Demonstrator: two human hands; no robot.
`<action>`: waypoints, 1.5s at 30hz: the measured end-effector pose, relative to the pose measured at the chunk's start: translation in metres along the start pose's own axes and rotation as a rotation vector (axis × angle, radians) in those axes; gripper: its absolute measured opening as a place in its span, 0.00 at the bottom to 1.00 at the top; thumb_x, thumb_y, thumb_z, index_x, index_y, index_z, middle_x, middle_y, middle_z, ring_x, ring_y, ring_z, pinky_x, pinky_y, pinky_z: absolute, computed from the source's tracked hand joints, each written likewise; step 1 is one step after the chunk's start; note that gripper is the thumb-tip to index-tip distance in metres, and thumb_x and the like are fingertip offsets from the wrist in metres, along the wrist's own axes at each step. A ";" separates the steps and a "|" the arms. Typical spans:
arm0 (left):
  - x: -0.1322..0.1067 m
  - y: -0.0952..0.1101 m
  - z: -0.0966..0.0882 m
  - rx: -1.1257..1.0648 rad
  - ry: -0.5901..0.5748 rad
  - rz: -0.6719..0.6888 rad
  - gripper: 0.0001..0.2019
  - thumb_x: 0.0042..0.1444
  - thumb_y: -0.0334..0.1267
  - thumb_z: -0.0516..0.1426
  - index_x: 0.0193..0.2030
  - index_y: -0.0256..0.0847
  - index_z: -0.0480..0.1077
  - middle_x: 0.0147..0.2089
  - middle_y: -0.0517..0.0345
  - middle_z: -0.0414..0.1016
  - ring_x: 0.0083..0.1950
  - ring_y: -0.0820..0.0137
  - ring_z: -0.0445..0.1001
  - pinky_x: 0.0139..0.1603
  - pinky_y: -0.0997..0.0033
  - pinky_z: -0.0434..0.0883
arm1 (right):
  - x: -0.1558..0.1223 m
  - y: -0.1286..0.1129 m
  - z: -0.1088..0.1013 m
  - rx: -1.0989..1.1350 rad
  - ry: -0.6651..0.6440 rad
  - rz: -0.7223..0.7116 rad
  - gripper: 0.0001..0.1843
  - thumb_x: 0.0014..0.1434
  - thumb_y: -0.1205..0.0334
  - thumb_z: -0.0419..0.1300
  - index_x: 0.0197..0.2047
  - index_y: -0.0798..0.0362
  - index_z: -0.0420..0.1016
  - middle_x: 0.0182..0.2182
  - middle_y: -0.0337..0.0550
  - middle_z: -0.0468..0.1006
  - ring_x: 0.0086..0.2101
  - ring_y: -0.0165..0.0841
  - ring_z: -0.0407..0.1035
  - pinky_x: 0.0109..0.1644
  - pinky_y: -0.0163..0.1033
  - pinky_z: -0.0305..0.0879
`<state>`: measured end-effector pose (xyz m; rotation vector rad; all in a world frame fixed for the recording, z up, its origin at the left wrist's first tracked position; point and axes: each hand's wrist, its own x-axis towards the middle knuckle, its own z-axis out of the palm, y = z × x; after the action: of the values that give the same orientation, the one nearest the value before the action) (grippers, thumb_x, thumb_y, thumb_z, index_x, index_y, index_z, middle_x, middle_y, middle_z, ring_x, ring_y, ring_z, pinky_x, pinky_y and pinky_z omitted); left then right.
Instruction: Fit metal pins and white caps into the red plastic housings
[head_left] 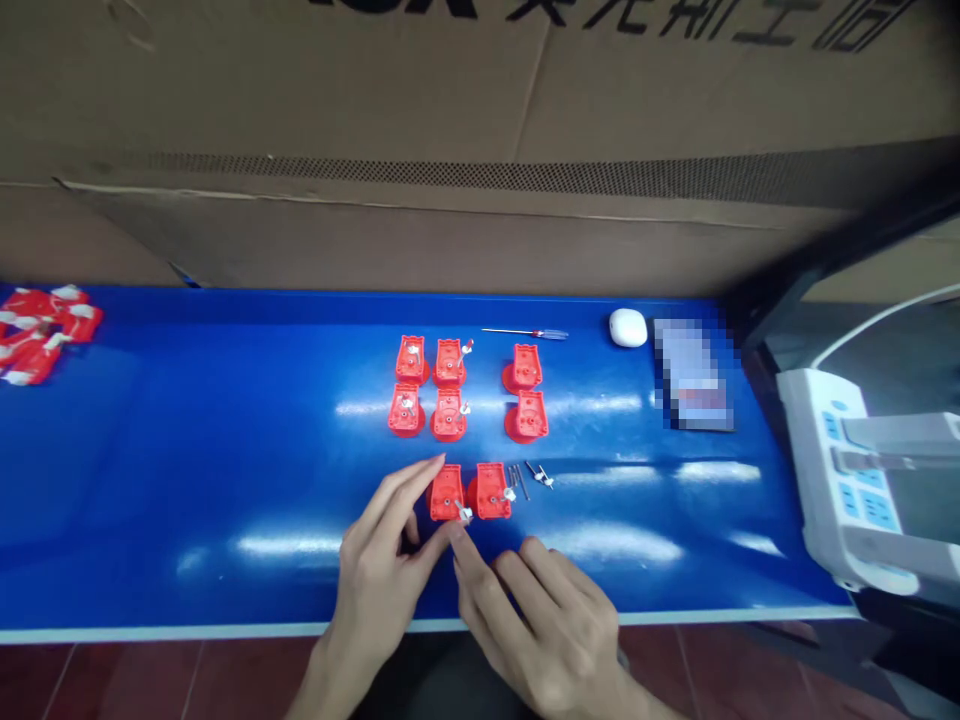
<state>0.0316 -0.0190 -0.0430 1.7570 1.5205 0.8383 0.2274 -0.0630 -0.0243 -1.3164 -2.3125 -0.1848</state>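
Observation:
My left hand (379, 570) grips a red plastic housing (448, 492) at the front of the blue bench, with the forefinger at its far corner and the thumb at its near edge. My right hand (544, 640) lies below it, its forefinger against a small metal fitting (463, 512) on the housing's near edge. Its thumb is hidden. A second red housing (491, 491) stands just to the right, and several thin metal pins (519, 480) lie beside that. Two rows of similar red housings (450, 413) stand farther back.
A small screwdriver (525, 332) and a white rounded object (628, 327) lie at the back of the blue bench (225, 480), beside a pixelated card (691, 375). Red parts (41, 335) are heaped at the far left. A white device (847, 470) stands at the right; cardboard (450, 240) backs the bench.

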 end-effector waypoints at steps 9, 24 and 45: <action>0.000 0.002 0.003 0.038 0.025 0.034 0.28 0.71 0.42 0.69 0.75 0.58 0.72 0.66 0.55 0.79 0.31 0.77 0.70 0.40 0.71 0.81 | -0.008 0.026 -0.007 0.221 0.146 0.179 0.19 0.68 0.76 0.70 0.61 0.62 0.82 0.29 0.40 0.80 0.30 0.34 0.66 0.36 0.43 0.67; -0.013 0.001 -0.008 0.171 0.103 -0.015 0.30 0.70 0.47 0.69 0.76 0.51 0.71 0.33 0.67 0.77 0.23 0.76 0.65 0.31 0.74 0.76 | 0.018 0.057 0.000 0.145 -0.019 0.257 0.18 0.77 0.61 0.66 0.66 0.52 0.81 0.40 0.45 0.80 0.40 0.37 0.72 0.33 0.38 0.67; -0.040 -0.012 -0.003 0.328 0.352 0.251 0.20 0.68 0.30 0.70 0.62 0.58 0.85 0.48 0.57 0.80 0.32 0.74 0.75 0.31 0.70 0.74 | 0.085 0.107 0.018 -0.011 -0.091 0.213 0.12 0.75 0.51 0.68 0.52 0.50 0.85 0.44 0.48 0.81 0.44 0.40 0.67 0.30 0.39 0.52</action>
<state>0.0173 -0.0567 -0.0524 2.1596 1.7646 1.1207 0.2750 0.0662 -0.0125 -1.5939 -2.2265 -0.0691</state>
